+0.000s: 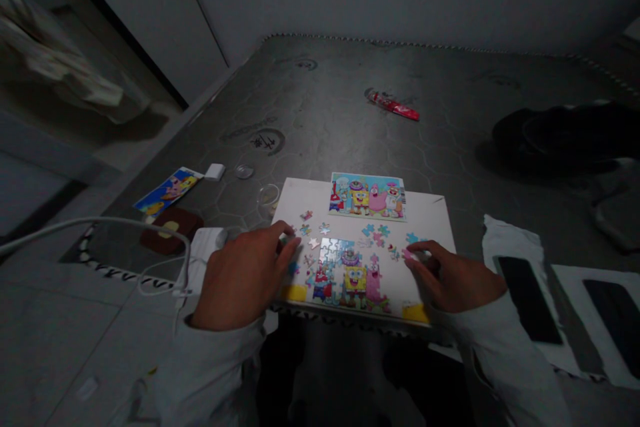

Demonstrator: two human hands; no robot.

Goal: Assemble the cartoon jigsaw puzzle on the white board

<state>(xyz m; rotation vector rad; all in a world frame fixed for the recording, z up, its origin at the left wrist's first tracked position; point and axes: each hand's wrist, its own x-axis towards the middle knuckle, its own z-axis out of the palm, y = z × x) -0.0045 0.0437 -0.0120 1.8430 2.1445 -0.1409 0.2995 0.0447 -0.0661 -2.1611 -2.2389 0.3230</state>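
Observation:
A white board (pixel 310 197) lies on a grey mattress (pixel 320 120), bearing a partly joined cartoon jigsaw puzzle (pixel 345 277). Several loose puzzle pieces (pixel 373 232) are scattered above it. A printed puzzle picture card (pixel 367 197) lies at the board's far edge. My left hand (pixel 245 277) rests at the board's left edge, its fingertips beside small loose pieces, and it appears to hold nothing. My right hand (pixel 450 277) is at the right side, with its thumb and fingertips pinching a small pink puzzle piece (pixel 407 254) just above the board.
A white cable (pixel 100 223) runs left to a white charger (pixel 206 247). A printed card (pixel 167 192), a dark red pouch (pixel 171 230) and a red wrapper (pixel 393 105) lie on the mattress. A dark cloth (pixel 555 133) lies at the right.

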